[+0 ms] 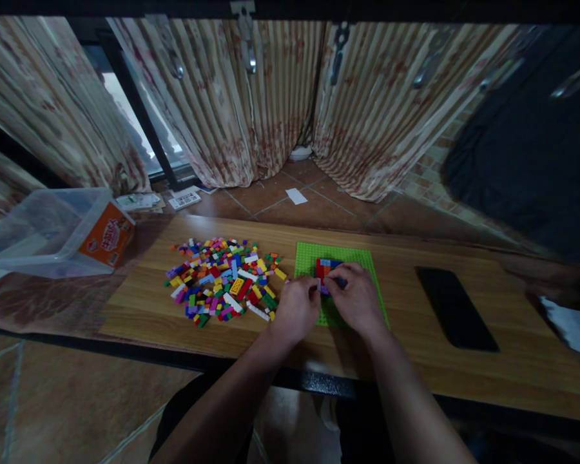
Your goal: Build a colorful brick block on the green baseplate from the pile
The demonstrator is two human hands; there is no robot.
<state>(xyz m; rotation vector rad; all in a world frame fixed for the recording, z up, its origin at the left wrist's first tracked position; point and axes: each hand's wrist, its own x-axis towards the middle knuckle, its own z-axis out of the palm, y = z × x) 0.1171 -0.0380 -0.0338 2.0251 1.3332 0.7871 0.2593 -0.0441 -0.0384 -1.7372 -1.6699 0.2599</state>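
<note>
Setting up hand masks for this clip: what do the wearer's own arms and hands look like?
Left hand and right hand: human, five-fingered type, no gloves. Left forearm and right forearm: no sleeves, watch or cables visible. Rings: too dim to tell.

brick build point(325, 269) partly hidden by right hand point(356, 295), forearms point(239, 386) cut off

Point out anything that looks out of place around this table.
A white sheet lies by itself on the tiled floor beyond the table, perhaps dropped. The loose bricks, heaped left of the green baseplate, look ordinary.
</note>
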